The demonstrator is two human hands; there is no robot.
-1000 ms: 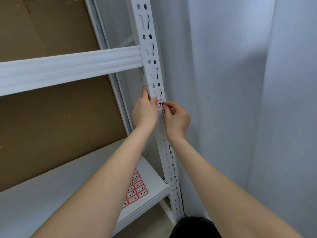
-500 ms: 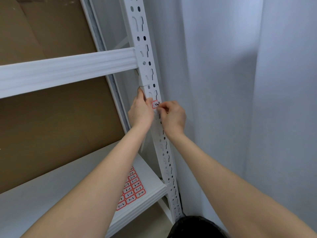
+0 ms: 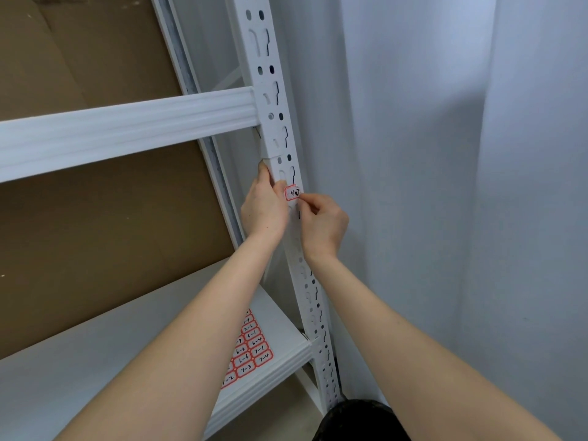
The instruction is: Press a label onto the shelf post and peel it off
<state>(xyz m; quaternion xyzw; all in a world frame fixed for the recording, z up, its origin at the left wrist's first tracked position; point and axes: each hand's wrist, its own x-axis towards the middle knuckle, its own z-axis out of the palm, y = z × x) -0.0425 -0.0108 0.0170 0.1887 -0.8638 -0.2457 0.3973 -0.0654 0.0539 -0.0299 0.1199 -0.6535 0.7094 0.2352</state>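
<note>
A small red-bordered label (image 3: pixel 291 193) with black handwriting sits on the front of the white slotted upright post (image 3: pixel 273 100) of a metal shelf rack. My left hand (image 3: pixel 263 207) grips the post's left edge, its thumb touching the label's left side. My right hand (image 3: pixel 321 222) has curled fingers and pinches the label's right edge with its fingertips. Both hands are just below the joint where the upper white beam (image 3: pixel 127 128) meets the post.
A sheet of red-bordered numbered labels (image 3: pixel 249 348) lies on the lower white shelf board (image 3: pixel 79 361), partly hidden by my left forearm. Brown cardboard (image 3: pixel 95 233) backs the rack. A white curtain (image 3: pixel 445 186) hangs to the right. Something dark (image 3: pixel 356 421) is at the bottom edge.
The hands stay on the label and post; my right hand's fingertips have shifted slightly along the label's right edge. The camera view has drifted a little.
</note>
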